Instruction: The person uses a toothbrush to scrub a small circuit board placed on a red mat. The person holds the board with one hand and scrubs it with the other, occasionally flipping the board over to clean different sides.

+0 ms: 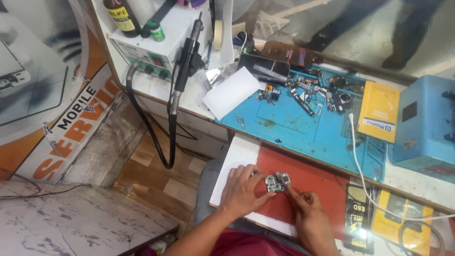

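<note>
Small grey circuit board (pixel 277 181), populated with chips, lying flat on red mat (pixel 308 182), near its left edge

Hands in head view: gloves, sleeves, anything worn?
Both bare. The left hand and right hand show no gloves, rings, watch or wristband. Forearms are uncovered up to the frame edge, no sleeve visible. Five fingers each, nails short.
</note>
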